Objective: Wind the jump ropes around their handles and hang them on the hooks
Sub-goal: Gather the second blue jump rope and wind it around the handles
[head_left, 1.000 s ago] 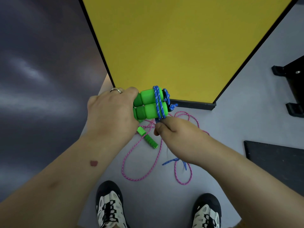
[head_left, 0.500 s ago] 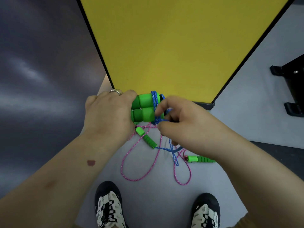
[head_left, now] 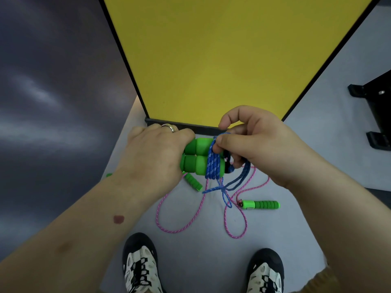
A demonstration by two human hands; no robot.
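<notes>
Grey floor (head_left: 211,261), yellow panel (head_left: 222,60) upper centre. Left hand (head_left: 154,153) grasps paired green handles (head_left: 197,159); right hand (head_left: 254,144) pinches blue rope (head_left: 212,166) wound round them.

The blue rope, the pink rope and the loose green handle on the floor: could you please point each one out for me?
blue rope (head_left: 212,163), head view, on the coils wound round the held handles.
pink rope (head_left: 157,216), head view, on its left loop on the floor.
loose green handle (head_left: 262,204), head view, on its ribbed grip.

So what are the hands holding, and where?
The left hand grips the two green handles by their left ends. The right hand pinches the blue rope just above its wraps round the handles.
</notes>
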